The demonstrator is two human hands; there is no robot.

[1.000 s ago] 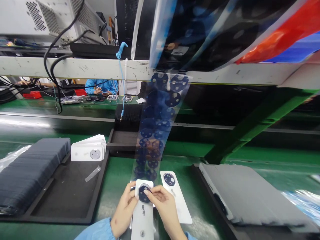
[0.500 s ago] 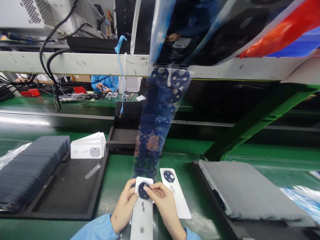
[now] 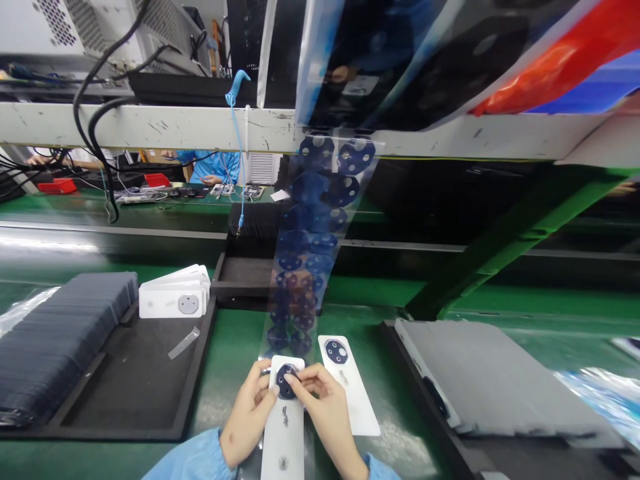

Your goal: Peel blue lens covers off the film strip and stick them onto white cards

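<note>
A white phone back cover (image 3: 283, 430) lies lengthwise on the green bench in front of me. My left hand (image 3: 247, 420) holds its left edge near the top. My right hand (image 3: 323, 407) presses fingertips on the dark round camera ring (image 3: 285, 381) at the cover's upper end. A second white cover (image 3: 350, 390) with its own dark ring lies just to the right. A clear film strip (image 3: 307, 267) carrying several dark blue rings hangs from the shelf down to the covers.
A black tray (image 3: 135, 393) at left holds a stack of white covers (image 3: 173, 297) and a row of dark sheets (image 3: 55, 340). A grey foam pad (image 3: 500, 387) sits on a tray at right. A blue coiled cord (image 3: 235, 147) hangs from the shelf. A person in blue works at the far bench.
The view has shifted slightly; my hands and the cover sit a little higher and left. My fingers stay on the ring and have shifted only slightly.
</note>
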